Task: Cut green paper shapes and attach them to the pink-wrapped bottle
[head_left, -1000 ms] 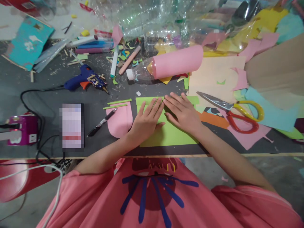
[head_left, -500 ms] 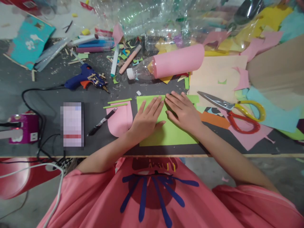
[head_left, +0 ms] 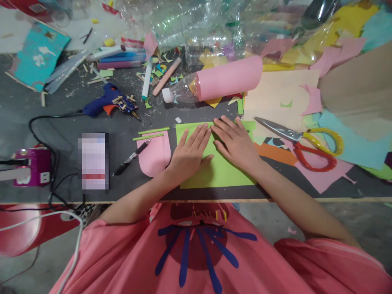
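A green sheet of paper (head_left: 220,175) lies on the dark table near its front edge. My left hand (head_left: 190,151) rests flat on the sheet's left half, fingers spread and pointing to its top edge. On the right half lies my right hand (head_left: 234,141), its fingers also stretched out over the top edge. The fingertips of both hands are close together. To the left is a pink rounded paper piece (head_left: 153,157) with thin green strips (head_left: 154,130) and a black pen (head_left: 131,157) on it. Beyond my hands lies a bottle wrapped in pink paper (head_left: 229,79).
Scissors (head_left: 295,136) with red and yellow handles lie on paper scraps at the right. Leftward are a phone (head_left: 93,161), a blue glue gun (head_left: 105,100) with its cord and a purple box (head_left: 33,166). Markers (head_left: 121,57) and clear plastic bottles (head_left: 171,24) crowd the back.
My right hand has shifted very slightly up and left along the green sheet's top edge. My left hand has stayed in place.
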`<state>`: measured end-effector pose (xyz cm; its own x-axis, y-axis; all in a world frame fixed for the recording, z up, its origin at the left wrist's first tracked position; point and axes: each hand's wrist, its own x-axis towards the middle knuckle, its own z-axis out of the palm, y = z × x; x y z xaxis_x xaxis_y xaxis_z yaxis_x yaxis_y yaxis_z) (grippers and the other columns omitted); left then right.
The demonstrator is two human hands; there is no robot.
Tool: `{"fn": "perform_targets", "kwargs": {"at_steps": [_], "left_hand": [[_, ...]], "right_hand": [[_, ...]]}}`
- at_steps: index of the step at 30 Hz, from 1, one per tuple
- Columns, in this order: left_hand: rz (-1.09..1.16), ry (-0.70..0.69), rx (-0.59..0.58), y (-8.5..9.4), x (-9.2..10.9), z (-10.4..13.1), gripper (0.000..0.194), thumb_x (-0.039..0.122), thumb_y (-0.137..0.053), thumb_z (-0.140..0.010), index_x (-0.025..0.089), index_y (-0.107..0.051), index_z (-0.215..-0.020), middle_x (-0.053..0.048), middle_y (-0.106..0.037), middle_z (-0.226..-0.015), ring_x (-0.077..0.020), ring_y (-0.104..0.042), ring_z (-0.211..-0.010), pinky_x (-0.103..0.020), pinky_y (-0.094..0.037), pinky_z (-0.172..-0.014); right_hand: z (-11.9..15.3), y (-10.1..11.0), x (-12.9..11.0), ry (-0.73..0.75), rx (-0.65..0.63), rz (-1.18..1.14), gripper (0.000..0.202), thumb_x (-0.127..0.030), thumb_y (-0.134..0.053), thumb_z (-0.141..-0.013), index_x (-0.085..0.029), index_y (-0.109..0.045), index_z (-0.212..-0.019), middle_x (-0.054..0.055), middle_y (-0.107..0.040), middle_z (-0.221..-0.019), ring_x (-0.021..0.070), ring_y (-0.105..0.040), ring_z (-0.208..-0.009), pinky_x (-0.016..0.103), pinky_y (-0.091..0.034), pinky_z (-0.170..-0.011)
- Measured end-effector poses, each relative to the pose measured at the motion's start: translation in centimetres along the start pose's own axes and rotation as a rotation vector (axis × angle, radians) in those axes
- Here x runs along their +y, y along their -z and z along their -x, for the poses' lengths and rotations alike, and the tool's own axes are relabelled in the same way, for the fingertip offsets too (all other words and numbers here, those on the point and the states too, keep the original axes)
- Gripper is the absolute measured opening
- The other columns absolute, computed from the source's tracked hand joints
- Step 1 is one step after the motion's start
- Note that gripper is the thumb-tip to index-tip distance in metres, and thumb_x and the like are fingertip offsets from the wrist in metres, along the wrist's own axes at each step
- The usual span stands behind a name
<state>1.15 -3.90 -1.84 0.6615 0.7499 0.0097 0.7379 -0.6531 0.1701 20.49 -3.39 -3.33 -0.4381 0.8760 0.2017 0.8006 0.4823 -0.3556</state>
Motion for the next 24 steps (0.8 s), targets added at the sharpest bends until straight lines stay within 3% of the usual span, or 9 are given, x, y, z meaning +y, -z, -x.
{"fn": "perform_targets", "kwargs": {"at_steps": [12,19,24], "left_hand": [[0.013,0.011,-0.006,0.03,0.03,-0.05,0.064,0.044,-0.032,-0.097,0.004,-0.028,-0.148,-0.017,-0.036,-0.152,-0.0279,-0.034,-0.142,-0.047,-0.025,-0.117],[0.013,0.004,0.005,0.04,-0.05,-0.07,0.064,0.045,-0.032,-0.097,0.005,-0.031,-0.146,-0.017,-0.036,-0.152,-0.0288,-0.036,-0.141,-0.048,-0.028,-0.115],[0.013,0.009,-0.001,0.04,-0.07,-0.07,0.064,0.045,-0.032,-0.097,0.005,-0.031,-0.147,-0.016,-0.036,-0.152,-0.0282,-0.035,-0.141,-0.048,-0.028,-0.115]], "right_hand": [[-0.05,-0.02,0.01,-0.003,-0.007,0.005,0.039,-0.027,-0.042,-0.095,-0.020,-0.054,-0.131,0.012,-0.055,-0.140,0.0290,-0.045,-0.135,0.061,-0.031,-0.113],[0.10,0.15,-0.14,0.071,0.064,-0.009,0.032,-0.017,-0.040,-0.094,-0.017,-0.066,-0.111,0.013,-0.066,-0.125,0.0264,-0.055,-0.126,0.054,-0.042,-0.108],[0.11,0.15,-0.20,0.057,0.078,-0.003,0.031,-0.016,-0.040,-0.093,-0.016,-0.068,-0.107,0.014,-0.069,-0.120,0.0271,-0.061,-0.117,0.050,-0.050,-0.099]]}}
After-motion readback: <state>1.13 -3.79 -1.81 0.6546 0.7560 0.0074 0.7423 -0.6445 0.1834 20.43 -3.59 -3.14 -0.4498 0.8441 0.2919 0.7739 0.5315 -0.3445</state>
